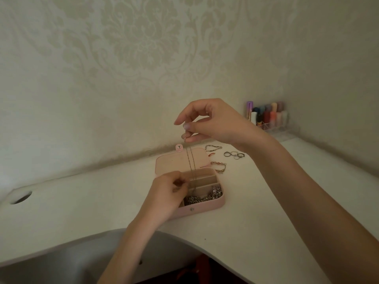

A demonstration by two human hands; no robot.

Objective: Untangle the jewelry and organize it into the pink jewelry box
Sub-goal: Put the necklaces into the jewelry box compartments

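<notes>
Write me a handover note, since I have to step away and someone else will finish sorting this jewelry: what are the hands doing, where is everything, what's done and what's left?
Right hand is raised above the pink jewelry box, pinching the top of a thin chain necklace that hangs down doubled into the open box.
Left hand is at the box's compartments, fingers curled at the chain's lower end.
Done: a sparkly silver piece lies in the front compartment.
Left: settle the chain, then box the bracelets and the rings lying on the white table to the right of the lid.
</notes>
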